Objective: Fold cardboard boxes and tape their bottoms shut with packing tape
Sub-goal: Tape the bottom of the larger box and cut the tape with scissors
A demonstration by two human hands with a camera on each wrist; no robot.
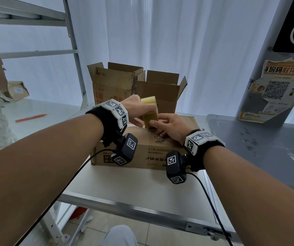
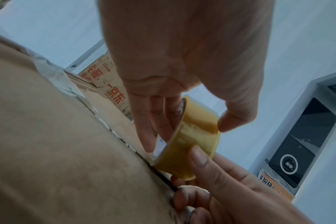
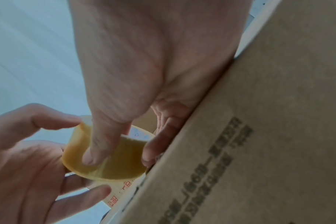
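Both hands on the tape roll [image 1: 149,112], held just above the top of the near box [image 1: 142,150], which lies on the bench [image 1: 133,185]. Left hand [image 1: 133,107] grip: fingers through the roll's core, thumb on its outer face. Right hand [image 1: 169,126] grip: thumb pressed on the roll's outer face, fingers curled under against the box top. Two open boxes [image 1: 135,86] stand behind. Orange pen [image 1: 31,118] lies far left.

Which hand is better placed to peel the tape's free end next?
Probably the right hand: its thumb lies on the tape roll outer face, while the left hand grips the roll through its core.
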